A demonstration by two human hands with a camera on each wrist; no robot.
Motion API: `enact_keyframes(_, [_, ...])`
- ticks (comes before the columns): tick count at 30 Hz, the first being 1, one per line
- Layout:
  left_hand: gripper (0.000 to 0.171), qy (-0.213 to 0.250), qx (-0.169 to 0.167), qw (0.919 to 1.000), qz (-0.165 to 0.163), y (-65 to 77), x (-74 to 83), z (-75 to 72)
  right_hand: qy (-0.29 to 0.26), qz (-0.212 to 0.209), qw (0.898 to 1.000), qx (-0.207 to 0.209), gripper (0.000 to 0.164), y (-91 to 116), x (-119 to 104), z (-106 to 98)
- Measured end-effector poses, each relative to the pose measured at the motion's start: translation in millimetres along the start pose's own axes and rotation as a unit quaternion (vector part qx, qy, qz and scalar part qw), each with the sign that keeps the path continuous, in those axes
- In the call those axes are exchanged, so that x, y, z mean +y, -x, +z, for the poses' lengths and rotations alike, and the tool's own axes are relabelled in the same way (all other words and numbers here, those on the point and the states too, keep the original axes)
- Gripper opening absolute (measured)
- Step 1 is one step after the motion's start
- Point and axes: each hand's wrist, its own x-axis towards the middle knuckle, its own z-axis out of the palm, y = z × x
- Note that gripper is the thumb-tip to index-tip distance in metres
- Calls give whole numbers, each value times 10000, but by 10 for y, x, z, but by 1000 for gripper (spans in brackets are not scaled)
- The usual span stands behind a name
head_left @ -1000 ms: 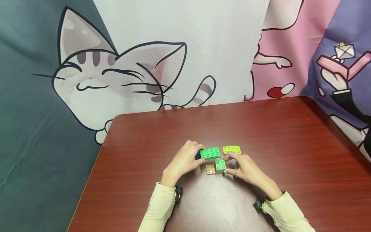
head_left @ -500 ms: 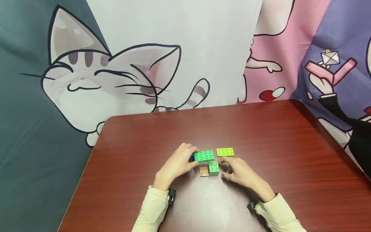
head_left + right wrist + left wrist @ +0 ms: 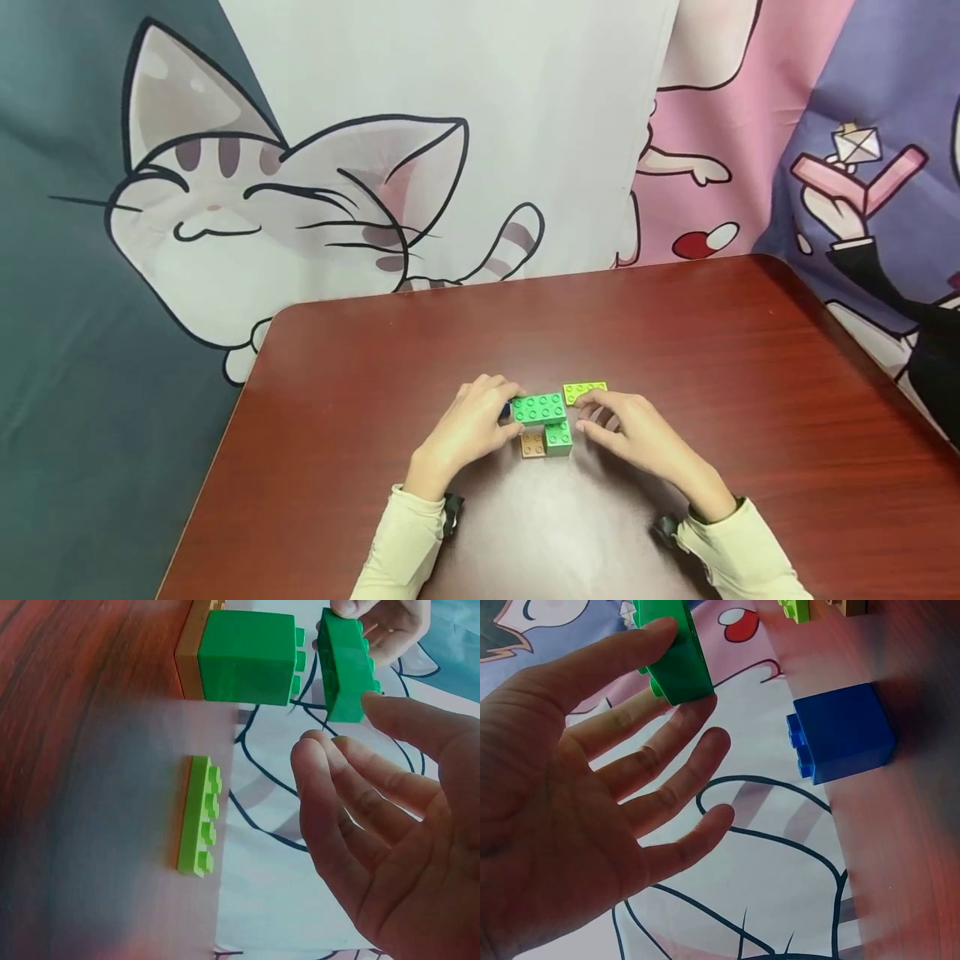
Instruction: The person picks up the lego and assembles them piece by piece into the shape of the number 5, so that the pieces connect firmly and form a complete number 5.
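Observation:
My left hand (image 3: 468,425) pinches a long green brick (image 3: 538,409) between thumb and fingers. In the right wrist view this brick hangs just above the studs of a square green brick (image 3: 247,656). That square brick sits on one end of an orange-tan plate (image 3: 532,445) on the table. My right hand (image 3: 630,429) is at the right, fingers loosely bent and holding nothing, thumb tip close to the long brick's end. A blue brick (image 3: 844,733) stands on the table below my left hand, mostly hidden in the head view.
A flat lime-green plate (image 3: 196,817) lies on the table behind my right fingertips. The dark red wooden table (image 3: 375,358) ends at the back against a cartoon-printed cloth (image 3: 570,133).
My right fingers have come away from the square green brick and moved slightly back. My left hand has brought the long green brick nearer, so it overlaps the square one in the head view.

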Motion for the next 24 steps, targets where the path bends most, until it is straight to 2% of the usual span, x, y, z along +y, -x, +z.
enact_keyframes(6, [33,114,45,9998,173,-21,-4,10,-42,-138,9998,110,21,-16,-36,42])
enact_keyframes(9, [32,84,-78,9997,218,-38,-5,18,-35,-180,9997,156,26,-16,-39,59])
enact_keyframes(15, [31,111,-221,9993,285,16,-19,48,43,-588,9981,178,36,7,-38,109])
enact_keyframes(24, [31,93,-387,9984,402,-33,-18,113,-225,-652,9976,16,29,40,21,86])
